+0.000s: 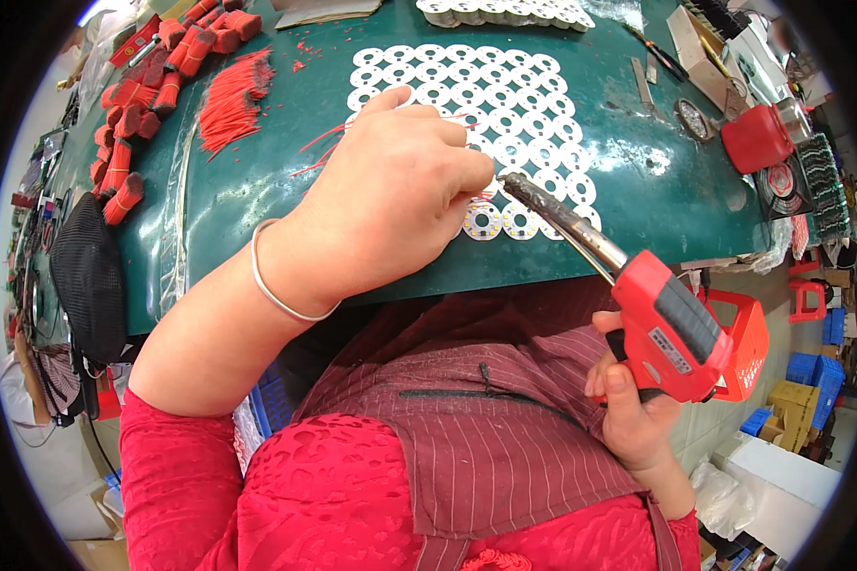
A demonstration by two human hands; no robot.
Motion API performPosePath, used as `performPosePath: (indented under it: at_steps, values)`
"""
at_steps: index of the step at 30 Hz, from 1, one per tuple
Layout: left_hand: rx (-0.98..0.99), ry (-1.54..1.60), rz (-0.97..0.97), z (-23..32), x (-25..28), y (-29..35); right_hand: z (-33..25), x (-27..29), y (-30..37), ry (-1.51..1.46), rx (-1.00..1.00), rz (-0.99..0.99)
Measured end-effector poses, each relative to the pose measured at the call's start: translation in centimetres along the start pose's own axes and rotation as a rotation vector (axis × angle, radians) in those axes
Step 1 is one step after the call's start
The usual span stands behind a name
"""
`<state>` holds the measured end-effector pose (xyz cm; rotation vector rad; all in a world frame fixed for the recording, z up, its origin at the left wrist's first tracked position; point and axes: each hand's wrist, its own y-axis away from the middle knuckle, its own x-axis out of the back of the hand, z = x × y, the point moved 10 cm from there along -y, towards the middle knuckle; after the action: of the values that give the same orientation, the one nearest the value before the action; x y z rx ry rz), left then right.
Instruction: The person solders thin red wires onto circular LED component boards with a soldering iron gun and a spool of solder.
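My right hand (633, 414) is wrapped round the grip of a red and black soldering gun (667, 324). The gun's dark, crusted tip points up and left, close to the fingers of my left hand (381, 190). That hand is closed in a pinch over the rows of round white LED boards (543, 152), and thin red wires (316, 157) stick out from it on the left. A metal bangle circles the left wrist. Some boards and the exact pinch point are hidden beneath the hand. In the nearest row, a board (483, 222) shows yellow squares round a central hole.
Loose red wires (233, 100) lie fanned out on the green table (257, 205), left of the boards. Several bundles of red wire (119, 167) line the far left. At the right are a red bottle (757, 141), a round tin (695, 121) and tweezers (659, 52). More boards (505, 12) are stacked behind.
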<state>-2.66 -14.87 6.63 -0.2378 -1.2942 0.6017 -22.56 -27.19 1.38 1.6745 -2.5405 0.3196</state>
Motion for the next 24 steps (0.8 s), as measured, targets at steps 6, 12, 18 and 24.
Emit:
performPosePath:
  at_steps: [6, 12, 18, 24]
  values:
    - [0.026, -0.008, -0.015, -0.28, -0.38, 0.08, -0.05, 0.00, 0.14, 0.012, -0.002, 0.009]
    - [0.034, -0.015, -0.033, -0.32, -0.53, 0.11, 0.27, -0.20, 0.42, 0.033, -0.001, -0.027]
    - [-0.010, -0.029, -0.003, 0.05, -0.23, 0.04, 0.40, -0.29, 0.47, 0.040, 0.021, -0.051]
    - [-0.019, -0.029, -0.003, 0.17, -0.17, -0.07, 0.24, -0.10, 0.15, -0.082, 0.005, 0.014]
